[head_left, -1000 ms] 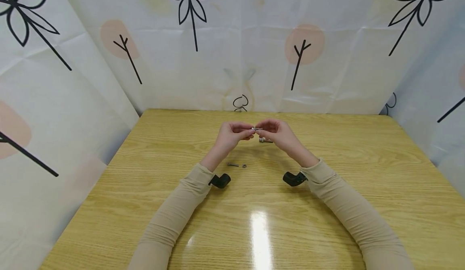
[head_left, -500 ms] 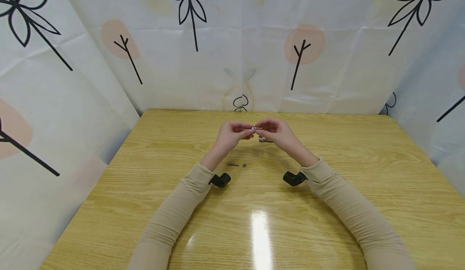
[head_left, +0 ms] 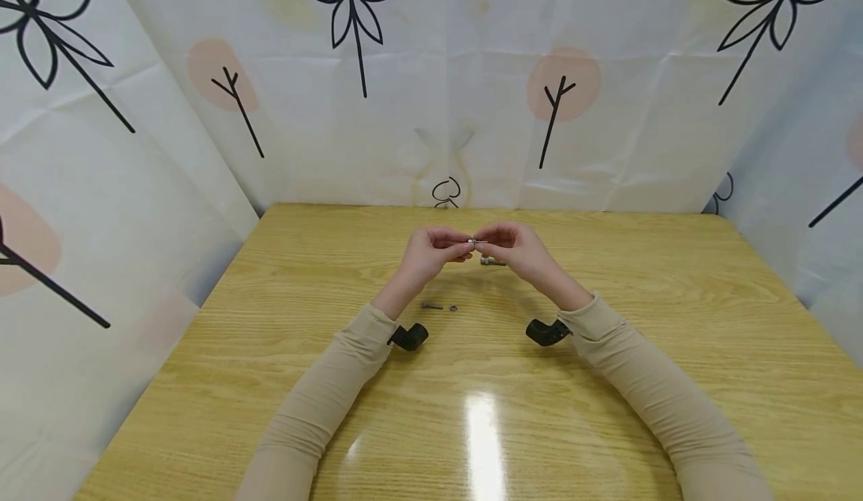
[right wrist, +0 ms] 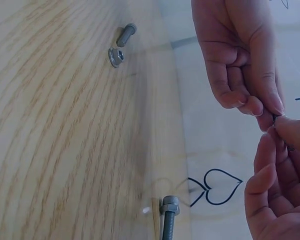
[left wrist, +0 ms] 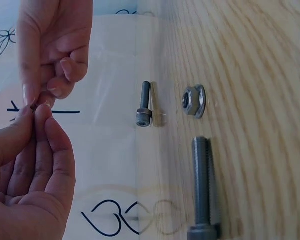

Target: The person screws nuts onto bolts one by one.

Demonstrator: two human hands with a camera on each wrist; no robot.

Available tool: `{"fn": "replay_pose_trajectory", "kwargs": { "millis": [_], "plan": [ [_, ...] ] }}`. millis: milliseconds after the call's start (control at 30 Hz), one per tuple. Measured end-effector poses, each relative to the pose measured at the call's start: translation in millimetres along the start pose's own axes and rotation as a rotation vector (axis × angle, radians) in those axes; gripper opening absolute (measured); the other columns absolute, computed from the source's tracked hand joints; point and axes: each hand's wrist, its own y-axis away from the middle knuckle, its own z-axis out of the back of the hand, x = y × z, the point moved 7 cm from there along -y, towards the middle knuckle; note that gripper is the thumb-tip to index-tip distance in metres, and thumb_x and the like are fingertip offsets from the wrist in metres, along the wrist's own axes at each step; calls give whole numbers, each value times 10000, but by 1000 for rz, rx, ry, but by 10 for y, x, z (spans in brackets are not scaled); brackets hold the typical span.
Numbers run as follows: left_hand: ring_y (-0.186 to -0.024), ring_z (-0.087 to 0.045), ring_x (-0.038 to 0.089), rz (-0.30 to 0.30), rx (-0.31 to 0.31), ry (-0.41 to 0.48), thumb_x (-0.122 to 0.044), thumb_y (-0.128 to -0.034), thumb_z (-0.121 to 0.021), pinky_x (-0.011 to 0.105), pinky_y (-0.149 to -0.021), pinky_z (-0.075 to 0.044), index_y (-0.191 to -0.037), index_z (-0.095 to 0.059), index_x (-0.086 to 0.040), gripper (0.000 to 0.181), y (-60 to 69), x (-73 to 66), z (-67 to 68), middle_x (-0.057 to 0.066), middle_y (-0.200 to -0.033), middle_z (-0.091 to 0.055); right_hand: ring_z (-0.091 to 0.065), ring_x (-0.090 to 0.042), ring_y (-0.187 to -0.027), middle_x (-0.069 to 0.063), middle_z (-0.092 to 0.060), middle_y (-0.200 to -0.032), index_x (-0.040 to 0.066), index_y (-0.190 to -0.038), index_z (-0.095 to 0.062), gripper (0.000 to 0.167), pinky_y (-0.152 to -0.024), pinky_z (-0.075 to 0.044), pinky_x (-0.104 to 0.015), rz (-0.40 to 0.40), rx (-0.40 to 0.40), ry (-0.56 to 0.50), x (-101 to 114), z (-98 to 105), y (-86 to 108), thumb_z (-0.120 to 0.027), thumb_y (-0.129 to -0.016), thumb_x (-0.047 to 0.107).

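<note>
Beige long sleeves [head_left: 317, 404], black wrist mounts [head_left: 410, 335]

A white, plant-patterned sheet [head_left: 445, 89] hangs behind the wood-grain table [head_left: 485, 351].

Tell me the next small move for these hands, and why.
Probably a slight turn of the small metal part by the right hand, with the left hand holding firm: both hands pinch it between them, and a bolt on the table already carries a nut. Most of the held part is hidden.

Nearer bolt [head_left: 432, 306] lies on table [head_left: 323, 261], left of nut [head_left: 453, 308].
</note>
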Motion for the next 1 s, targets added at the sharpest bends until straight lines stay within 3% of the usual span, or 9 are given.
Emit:
{"fn": "replay_pose_trajectory", "kwargs": {
  "millis": [133,300,433,567,767,1000],
  "plan": [
    [-886,-676,350,10,15,-18,8,-881,-671,426,-836,-579,-1036,-684,111,187,42,-60,-35,212,-949,-698,-606,-380,-877,-230,-650,-948,-14,-1062,-678,269,-781,-555,-478,5,1,30,-17,-3,-19,-612,-964,227],
    [-853,-688,310,1,4,-18,-26,-872,-691,414,-819,-586,-1026,-702,81,188,-23,65,-10,213,-955,-697,-595,-406,-884,-274,-631,-973,-28,-1077,-661,310,-733,-556,-419,-4,3,7,-15,-9,-18,-580,-982,256],
    [-826,-695,276,-16,-17,-22,-46,-859,-709,380,-787,-598,-1001,-717,56,175,-46,117,10,189,-938,-705,-602,-425,-937,-280,-626,-1056,-23,-1114,-643,252,-821,-556,-497,-15,7,-46,-20,-19,-12,-647,-939,158],
    [-810,-697,258,-34,-19,-41,-53,-861,-712,363,-771,-603,-985,-725,40,156,-39,123,9,169,-916,-711,-606,-428,-928,-278,-633,-1032,-47,-1082,-656,234,-850,-530,-557,-2,19,-34,-19,-30,-20,-639,-942,139],
    [-799,-695,232,-31,-25,-62,-53,-867,-707,350,-770,-602,-979,-731,22,137,-35,145,16,133,-901,-717,-619,-373,-866,-254,-639,-954,-24,-1078,-663,257,-822,-530,-571,5,23,35,-34,-29,-19,-588,-978,200],
    [-800,-696,242,-30,-26,-50,-67,-858,-718,372,-780,-601,-984,-727,44,167,-43,151,23,153,-910,-715,-593,-452,-953,-298,-614,-1080,-46,-1117,-636,248,-873,-513,-567,20,47,-39,-36,-41,-12,-647,-934,120]
  ]
}}
